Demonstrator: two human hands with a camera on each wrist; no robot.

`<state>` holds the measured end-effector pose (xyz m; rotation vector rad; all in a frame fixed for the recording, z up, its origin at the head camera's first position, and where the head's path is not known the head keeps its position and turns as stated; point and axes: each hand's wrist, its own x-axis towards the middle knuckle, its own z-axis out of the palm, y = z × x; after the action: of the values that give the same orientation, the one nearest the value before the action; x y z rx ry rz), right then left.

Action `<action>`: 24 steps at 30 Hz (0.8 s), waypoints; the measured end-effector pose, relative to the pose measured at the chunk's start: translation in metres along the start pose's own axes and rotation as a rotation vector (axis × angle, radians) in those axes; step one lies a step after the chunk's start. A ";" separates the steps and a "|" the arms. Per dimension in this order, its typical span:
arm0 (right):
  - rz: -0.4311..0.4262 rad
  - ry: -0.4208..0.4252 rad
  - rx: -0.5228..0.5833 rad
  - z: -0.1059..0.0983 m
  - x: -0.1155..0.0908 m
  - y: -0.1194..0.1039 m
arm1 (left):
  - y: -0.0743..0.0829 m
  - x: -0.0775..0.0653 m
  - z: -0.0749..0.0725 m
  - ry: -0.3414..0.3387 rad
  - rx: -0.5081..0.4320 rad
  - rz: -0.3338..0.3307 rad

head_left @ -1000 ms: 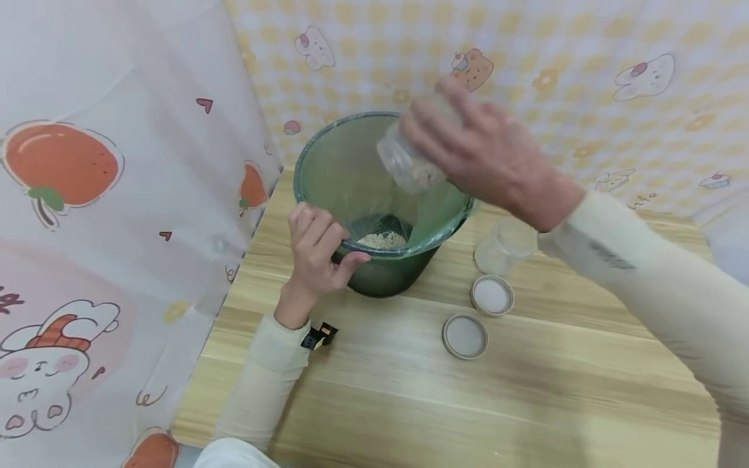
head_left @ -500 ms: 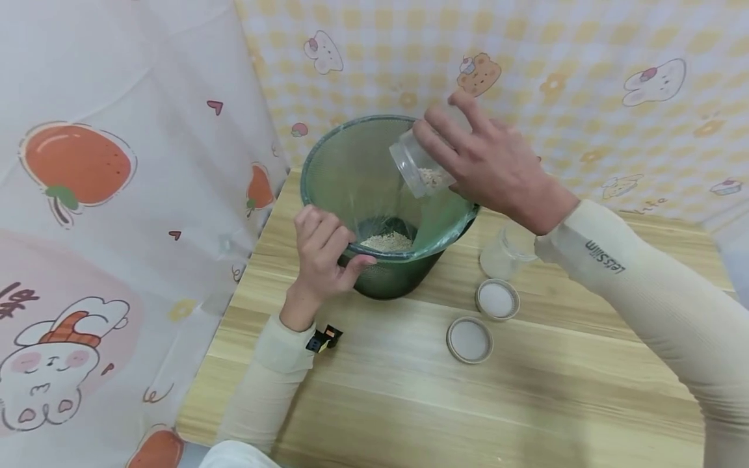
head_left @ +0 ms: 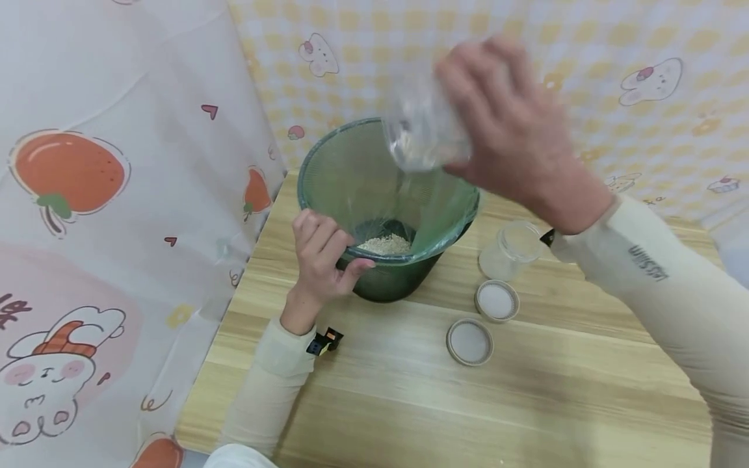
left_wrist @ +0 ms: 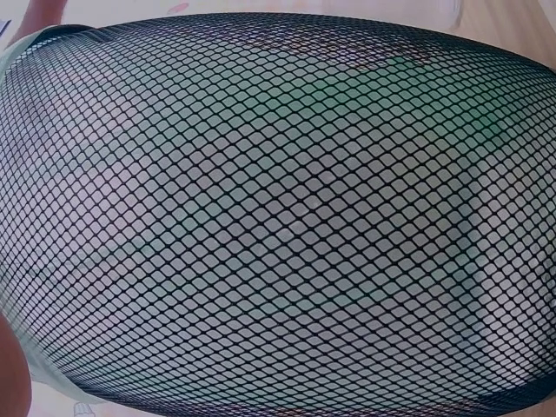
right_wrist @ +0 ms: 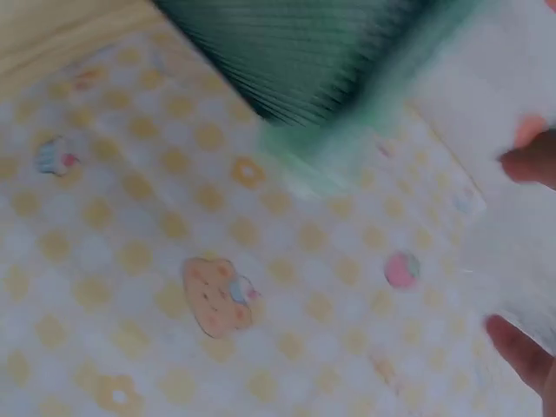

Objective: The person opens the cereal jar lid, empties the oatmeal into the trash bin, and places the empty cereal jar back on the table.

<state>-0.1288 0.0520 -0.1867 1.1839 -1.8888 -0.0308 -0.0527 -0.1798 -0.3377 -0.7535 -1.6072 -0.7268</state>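
My left hand [head_left: 322, 257] grips the near rim of a dark green mesh waste bin [head_left: 389, 283], thumb outside and fingers over the edge. A thin green bag lines the bin, and pale flakes [head_left: 386, 244] lie at its bottom. Above the bin's right side, my right hand [head_left: 515, 117] holds a clear jar [head_left: 427, 133], tilted with its mouth toward the bin. Some pale flakes show in the jar, though it is blurred by motion. The bin's mesh [left_wrist: 287, 208] fills the left wrist view. In the right wrist view, fingertips [right_wrist: 521, 347] show at the right edge.
Another clear jar [head_left: 509, 250] stands open right of the bin. Two round lids [head_left: 497, 301] [head_left: 470, 342] lie on the wooden table [head_left: 526, 403] before it. Patterned curtains [head_left: 363, 71] hang behind and at the left.
My right hand dips slightly with the jar, then lifts it up and to the right, uncovering more of the standing jar. My left hand keeps its grip on the rim.
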 end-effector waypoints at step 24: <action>0.001 -0.001 0.029 -0.014 0.017 0.015 | -0.002 0.003 0.000 0.019 0.002 0.006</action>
<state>-0.1328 0.0532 -0.1604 1.2025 -1.8968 -0.0040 -0.0546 -0.1807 -0.3353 -0.7477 -1.5878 -0.7257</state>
